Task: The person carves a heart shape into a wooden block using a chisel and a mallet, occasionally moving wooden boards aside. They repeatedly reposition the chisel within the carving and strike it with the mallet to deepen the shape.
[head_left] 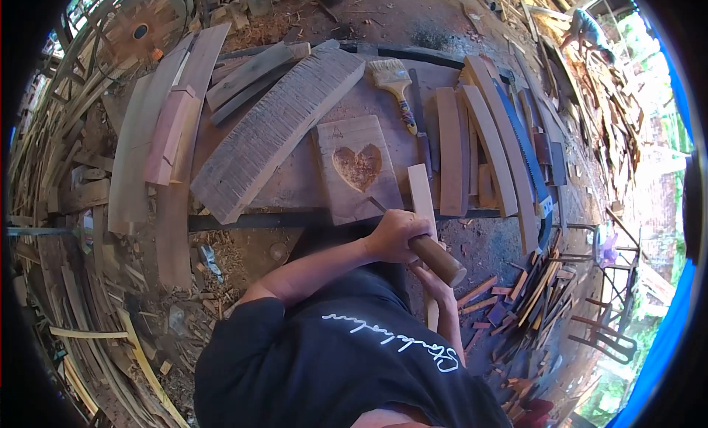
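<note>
My left hand (398,235) is wrapped around a chisel (439,260), its thick wooden handle sticking out to the lower right. The narrow blade reaches the lower part of a wooden board (343,199), just below a carved heart-shaped hollow (358,167). A small letter-like mark is cut near the board's upper left corner. Lower down, my right hand (434,282) is closed around a pale wooden bar (421,188), partly hidden behind the chisel handle. The bar's upper end rises past my left hand, beside the board's right edge.
A large rough plank (276,133) lies left of the board. Beyond it are a paintbrush (391,77) and a blue-bladed handsaw (520,136). Wooden strips (450,151) stand at the right of the worktable (295,178). Scrap wood (542,288) covers the ground.
</note>
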`<action>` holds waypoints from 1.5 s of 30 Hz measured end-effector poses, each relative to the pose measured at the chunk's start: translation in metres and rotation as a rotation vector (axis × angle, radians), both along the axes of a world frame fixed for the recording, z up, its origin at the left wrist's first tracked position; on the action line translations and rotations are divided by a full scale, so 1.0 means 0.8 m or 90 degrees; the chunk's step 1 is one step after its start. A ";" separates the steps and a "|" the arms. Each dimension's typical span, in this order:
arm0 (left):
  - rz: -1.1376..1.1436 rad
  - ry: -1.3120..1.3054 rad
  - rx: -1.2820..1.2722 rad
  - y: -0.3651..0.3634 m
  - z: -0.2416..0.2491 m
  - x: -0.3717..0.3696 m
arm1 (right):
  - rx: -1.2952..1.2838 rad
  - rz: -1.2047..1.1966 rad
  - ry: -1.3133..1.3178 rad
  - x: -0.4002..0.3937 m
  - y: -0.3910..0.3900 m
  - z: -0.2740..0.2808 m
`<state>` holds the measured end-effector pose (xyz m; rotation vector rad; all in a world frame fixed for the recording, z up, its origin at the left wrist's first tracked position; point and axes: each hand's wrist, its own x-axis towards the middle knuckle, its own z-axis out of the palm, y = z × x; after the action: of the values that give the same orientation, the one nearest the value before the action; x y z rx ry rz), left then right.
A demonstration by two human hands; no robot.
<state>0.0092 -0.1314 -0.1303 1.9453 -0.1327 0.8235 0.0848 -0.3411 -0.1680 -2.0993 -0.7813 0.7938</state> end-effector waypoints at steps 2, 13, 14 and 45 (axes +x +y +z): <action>0.009 -0.007 -0.005 0.000 0.000 0.003 | -0.002 0.006 0.004 -0.009 0.006 0.014; 0.051 0.012 0.048 0.017 0.009 0.034 | -0.098 -0.052 0.021 -0.017 0.015 0.022; 0.051 0.012 0.045 0.018 0.008 0.035 | -0.101 -0.052 0.020 -0.017 0.016 0.025; 0.041 0.062 -0.060 0.033 0.018 0.041 | 0.424 -0.328 -0.170 -0.032 -0.034 0.190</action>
<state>0.0419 -0.1046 -0.1158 1.9047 0.0268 0.7624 0.0594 -0.3685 -0.0162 -1.6806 -0.5001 -0.0387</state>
